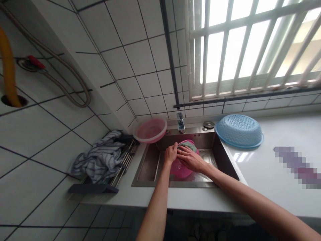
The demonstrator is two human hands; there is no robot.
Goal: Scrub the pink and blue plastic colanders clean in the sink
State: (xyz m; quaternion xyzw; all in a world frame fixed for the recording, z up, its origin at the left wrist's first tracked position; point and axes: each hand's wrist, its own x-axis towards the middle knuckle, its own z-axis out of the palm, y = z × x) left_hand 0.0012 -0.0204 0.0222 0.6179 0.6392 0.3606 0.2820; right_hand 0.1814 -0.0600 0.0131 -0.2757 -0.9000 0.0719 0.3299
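A bright pink plastic colander (181, 170) is tilted inside the steel sink, its holed side toward me. My left hand (171, 153) is closed at its left upper edge, thumb up, gripping the rim. A grey-green cloth (188, 145) lies over the colander's far edge. Across it rests my right hand (191, 159), its fingers fairly straight and pressing the cloth against the colander. The fingertips of my right hand come close to my left hand. Both palms are hidden.
The sink (227, 160) has a faucet (180, 123) behind it and a drain strainer (208, 125) on its back ledge. A pink basin (150, 130) stands at left, an upturned blue basket (239, 130) at right. Striped cloth (100, 159) covers a rack (125, 164).
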